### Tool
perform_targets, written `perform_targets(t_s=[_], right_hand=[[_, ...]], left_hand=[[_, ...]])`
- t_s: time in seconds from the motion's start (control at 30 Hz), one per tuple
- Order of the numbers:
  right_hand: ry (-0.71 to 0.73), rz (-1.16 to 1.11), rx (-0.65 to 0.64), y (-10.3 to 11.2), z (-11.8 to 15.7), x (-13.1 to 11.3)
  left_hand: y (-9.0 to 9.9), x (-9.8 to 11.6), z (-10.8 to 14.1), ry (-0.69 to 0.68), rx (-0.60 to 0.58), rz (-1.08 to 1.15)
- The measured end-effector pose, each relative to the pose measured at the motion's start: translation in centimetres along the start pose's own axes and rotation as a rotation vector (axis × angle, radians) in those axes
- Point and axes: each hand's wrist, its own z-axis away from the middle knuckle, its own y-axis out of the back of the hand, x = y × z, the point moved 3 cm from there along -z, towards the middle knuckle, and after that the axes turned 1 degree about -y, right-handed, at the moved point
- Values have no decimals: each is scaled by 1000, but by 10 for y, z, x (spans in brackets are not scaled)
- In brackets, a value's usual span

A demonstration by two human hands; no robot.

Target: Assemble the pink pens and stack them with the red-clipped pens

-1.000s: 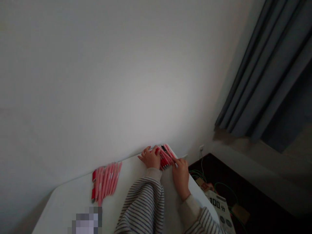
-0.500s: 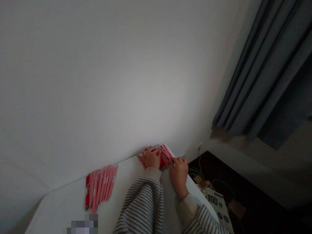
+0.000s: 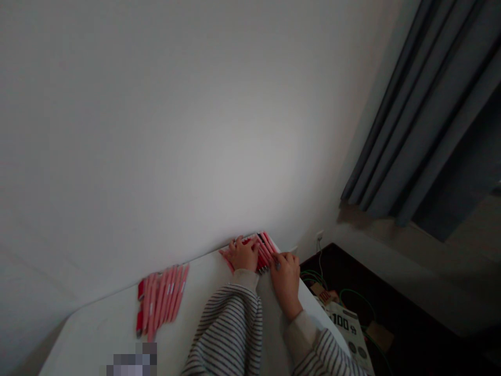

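A row of slim pink pens point(image 3: 265, 250), with some red among them and dark tips, lies at the far right corner of the white table point(image 3: 117, 318) against the wall. My left hand point(image 3: 243, 255) rests on this row with its fingers spread and hides part of it. At the right side, my right hand point(image 3: 286, 278) is closed, its fingertips pinching the near end of a pink pen at the row's edge. Farther left lies a second bundle of pink pens point(image 3: 164, 298), fanned out side by side, with red pieces at its left edge.
A pale wall point(image 3: 195, 130) stands directly behind the table. Right of the table, a printed box or bag point(image 3: 350, 331), green cables and cardboard pieces point(image 3: 379, 336) lie on the dark floor. A grey curtain point(image 3: 415, 125) hangs at the upper right.
My right hand has shifted slightly left against the row, and the pens at its right side have moved a little. My left hand stays in place.
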Motion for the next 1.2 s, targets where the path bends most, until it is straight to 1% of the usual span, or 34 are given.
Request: perform_targets(t_s=[0.2,0.47,0.67,0.77,0.93,1.0,1.2], right_hand=[[5,-31,0,-1,-1,0],[64,-31,-52,-4,-3,0],[101,-50,-74,-5,-4,2],[102,-65,-89,-8,-4,3],[101,-89,-100,-9,-3,2],[101,-99,-105,-8,-4,1],[85,-139,-115,-10,-3,1]], left_hand=[[-1,-1,0,16,-16,-10],[4,-1,1,5,-1,-26],[-1,-2,0,-4,-14,-39],[-5,-2,0,-32,-25,-51],[-8,-1,0,-107,-99,-60],[-8,-1,0,-103,-110,-68],[-6,-1,1,-85,-87,-77]])
